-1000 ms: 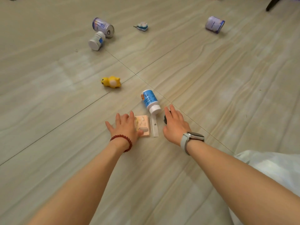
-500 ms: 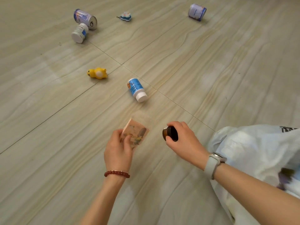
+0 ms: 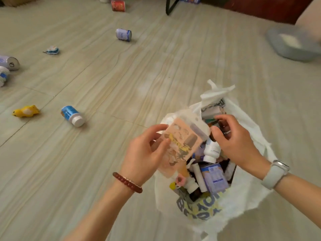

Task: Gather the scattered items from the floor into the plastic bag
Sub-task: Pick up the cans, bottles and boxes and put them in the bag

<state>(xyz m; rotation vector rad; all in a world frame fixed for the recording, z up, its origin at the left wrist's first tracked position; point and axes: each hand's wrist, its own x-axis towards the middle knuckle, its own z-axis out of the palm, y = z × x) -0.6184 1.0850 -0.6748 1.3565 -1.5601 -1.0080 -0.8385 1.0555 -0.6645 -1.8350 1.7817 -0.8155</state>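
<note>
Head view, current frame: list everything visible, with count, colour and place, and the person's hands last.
plastic bag: 1, white, open on the floor at lower right, filled with bottles and packets
flat packet: 1, peach with printed pictures, held over the bag's mouth
dark bottle: 1, brown, above the bag, mostly hidden
blue-label bottle: 1, white cap, lying on the floor at left
yellow toy: 1, floor, far left
purple cans: 2, one upper centre, one at the left edge
red can: 1, top
small blue-white item: 1, upper left
left hand: pinches the packet
right hand: grips the dark bottle
</note>
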